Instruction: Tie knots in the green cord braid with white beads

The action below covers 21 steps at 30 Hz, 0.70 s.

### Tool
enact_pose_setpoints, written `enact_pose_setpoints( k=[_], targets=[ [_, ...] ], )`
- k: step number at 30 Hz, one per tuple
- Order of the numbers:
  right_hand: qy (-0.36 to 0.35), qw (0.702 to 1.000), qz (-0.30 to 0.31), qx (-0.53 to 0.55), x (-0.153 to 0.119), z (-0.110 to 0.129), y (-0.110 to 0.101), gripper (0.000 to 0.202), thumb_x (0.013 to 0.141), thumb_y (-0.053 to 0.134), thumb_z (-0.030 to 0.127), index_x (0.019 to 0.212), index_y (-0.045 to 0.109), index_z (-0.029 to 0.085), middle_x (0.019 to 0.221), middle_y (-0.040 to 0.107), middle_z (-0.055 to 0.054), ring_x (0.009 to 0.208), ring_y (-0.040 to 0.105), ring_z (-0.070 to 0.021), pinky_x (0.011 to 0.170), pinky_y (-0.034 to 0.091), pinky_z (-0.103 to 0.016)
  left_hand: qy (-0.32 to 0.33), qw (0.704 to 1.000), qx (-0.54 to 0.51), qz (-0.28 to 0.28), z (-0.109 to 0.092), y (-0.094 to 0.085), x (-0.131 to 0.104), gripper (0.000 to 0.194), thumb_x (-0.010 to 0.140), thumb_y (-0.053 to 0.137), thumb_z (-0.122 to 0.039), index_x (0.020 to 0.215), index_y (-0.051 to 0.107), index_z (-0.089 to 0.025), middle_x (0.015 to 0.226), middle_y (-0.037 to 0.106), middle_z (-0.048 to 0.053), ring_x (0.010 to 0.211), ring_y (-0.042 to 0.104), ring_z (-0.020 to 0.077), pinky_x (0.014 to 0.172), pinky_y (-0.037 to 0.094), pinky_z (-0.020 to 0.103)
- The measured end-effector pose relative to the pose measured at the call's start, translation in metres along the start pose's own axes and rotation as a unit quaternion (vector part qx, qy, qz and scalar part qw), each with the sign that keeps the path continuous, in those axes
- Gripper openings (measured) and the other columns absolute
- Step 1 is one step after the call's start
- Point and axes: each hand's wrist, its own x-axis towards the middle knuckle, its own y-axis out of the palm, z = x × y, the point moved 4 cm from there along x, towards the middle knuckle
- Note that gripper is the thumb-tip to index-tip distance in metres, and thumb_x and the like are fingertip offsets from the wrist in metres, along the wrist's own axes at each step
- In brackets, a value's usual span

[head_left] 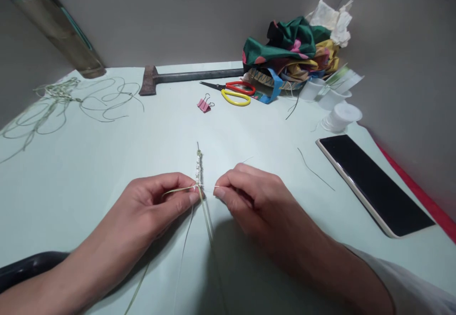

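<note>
A short braided piece, whitish and beaded-looking with a thin stem on top, stands at the middle of the table. My left hand pinches its lower end between thumb and index finger. Green cords hang from that end toward the front edge, and one points left across my left fingers. To the right, my right hand has thumb and index finger pressed together on a thin white thread, which runs toward the braided piece. A small gap separates the two hands.
Behind lie a hammer, scissors, a pink binder clip and a cloth pile. Thread spools and a phone are right. Tangled green cord and a bottle are left.
</note>
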Motion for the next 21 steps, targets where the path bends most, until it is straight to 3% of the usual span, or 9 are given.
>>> enact_pose_setpoints(
  k=[2,5,8,11,15,18,21],
  targets=[
    [-0.042,0.998,-0.02,-0.033,-0.001,0.002,-0.002,0.029,0.11,0.056,0.018,0.086,0.071,0.022,0.093,0.069,-0.003,0.088,0.066,-0.0188,0.079,0.049,-0.033,0.037,0.999,0.024,-0.007,-0.005,0.0,-0.002,0.041,0.076,0.089,-0.064,0.082,0.085,-0.024,0.09,0.078,0.008,0.08,0.059,0.0233,0.063,0.044,0.029],
    [-0.075,0.997,-0.021,-0.02,-0.001,0.004,-0.003,0.032,0.111,0.052,0.015,0.083,0.066,0.022,0.098,0.073,-0.004,0.092,0.068,-0.0179,0.082,0.052,-0.031,0.057,0.998,0.034,0.015,-0.007,0.002,-0.003,0.04,0.084,0.084,-0.064,0.08,0.084,-0.024,0.065,0.066,0.002,0.063,0.049,0.0174,0.057,0.038,0.029],
    [-0.055,0.998,0.021,-0.001,0.0,0.001,0.002,0.03,0.113,0.05,0.018,0.087,0.065,0.023,0.091,0.075,-0.002,0.084,0.067,-0.0166,0.084,0.051,-0.032,0.027,0.999,-0.001,0.047,0.0,0.002,-0.002,0.041,0.092,0.08,-0.065,0.084,0.08,-0.024,0.046,0.045,-0.007,0.051,0.034,0.0144,0.055,0.032,0.029],
    [-0.019,0.998,0.052,0.01,0.0,-0.001,0.005,0.028,0.113,0.049,0.021,0.091,0.065,0.024,0.086,0.072,0.001,0.077,0.061,-0.0154,0.077,0.048,-0.031,0.015,0.998,-0.021,0.06,0.006,0.002,-0.001,0.041,0.094,0.08,-0.065,0.087,0.079,-0.024,0.048,0.044,-0.008,0.05,0.029,0.0128,0.055,0.03,0.029],
    [-0.001,0.998,0.048,0.035,-0.002,0.0,0.003,0.019,0.111,0.054,0.024,0.094,0.062,0.025,0.08,0.066,0.004,0.068,0.052,-0.0134,0.066,0.042,-0.029,0.001,0.997,-0.031,0.075,0.007,0.004,-0.001,0.044,0.09,0.086,-0.065,0.081,0.079,-0.023,0.057,0.047,-0.006,0.05,0.026,0.0103,0.054,0.024,0.029],
    [-0.026,0.997,0.055,0.04,-0.003,0.003,0.002,0.028,0.115,0.051,0.023,0.088,0.058,0.024,0.081,0.067,0.003,0.073,0.056,-0.0134,0.071,0.045,-0.028,-0.012,0.996,-0.055,0.065,0.002,0.006,-0.002,0.038,0.081,0.094,-0.056,0.074,0.075,-0.023,0.057,0.047,-0.007,0.05,0.022,0.0088,0.051,0.022,0.027],
    [-0.054,0.997,0.052,0.028,-0.004,0.003,0.003,0.034,0.115,0.052,0.02,0.081,0.052,0.024,0.078,0.063,0.004,0.071,0.054,-0.0123,0.069,0.044,-0.027,-0.02,0.995,-0.081,0.05,-0.002,0.006,-0.003,0.037,0.075,0.097,-0.051,0.069,0.073,-0.023,0.05,0.039,-0.009,0.05,0.02,0.0095,0.048,0.02,0.026]
  ],
)
